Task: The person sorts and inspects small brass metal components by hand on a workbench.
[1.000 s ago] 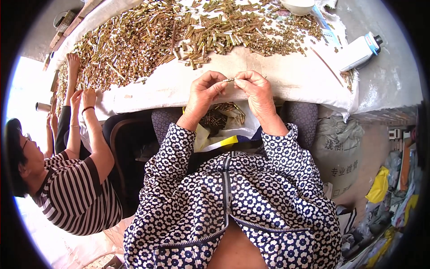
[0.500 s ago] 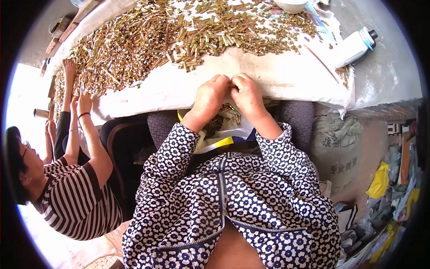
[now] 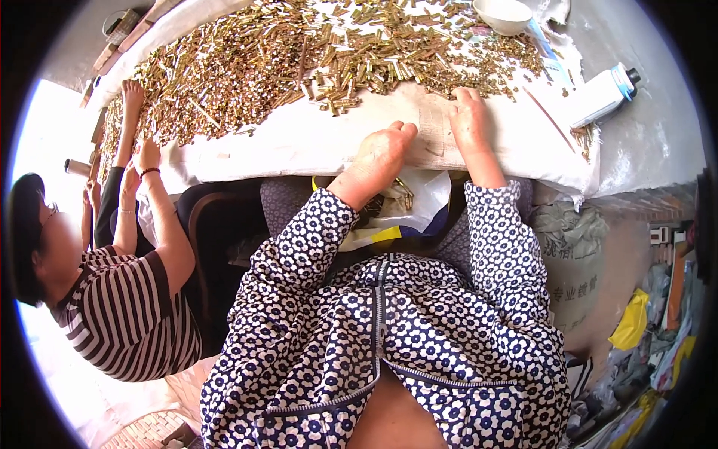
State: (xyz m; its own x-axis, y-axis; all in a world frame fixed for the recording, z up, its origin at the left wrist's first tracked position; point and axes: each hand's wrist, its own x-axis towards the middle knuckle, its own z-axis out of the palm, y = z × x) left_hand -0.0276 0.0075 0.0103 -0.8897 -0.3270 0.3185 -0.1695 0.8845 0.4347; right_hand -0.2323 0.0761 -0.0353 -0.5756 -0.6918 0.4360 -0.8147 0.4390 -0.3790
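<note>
My left hand (image 3: 379,159) is closed, its thumb and fingertips pressed together above the near edge of the cloth-covered table (image 3: 516,142). Whatever it pinches is too small or hidden to make out. Farther forward, my right hand (image 3: 469,123) has its fingers curled down at the near edge of a heap of small gold-coloured metal pieces (image 3: 351,71); its fingertips are partly hidden. The heap holds short tubes and smaller bits. Below my left hand, an open plastic bag (image 3: 422,200) lies over my lap, with several gold-coloured tubes (image 3: 404,193) in it.
A white bowl (image 3: 502,16) stands at the far right of the heap. A white bottle with a dark cap (image 3: 604,96) and a thin stick (image 3: 548,120) lie at the right. On the left, a person in a striped shirt (image 3: 131,314) works at the same heap.
My hands, together before, are now apart. The right has moved forward and right to the heap's edge, while the left stays near the table edge, slightly farther right in the picture.
</note>
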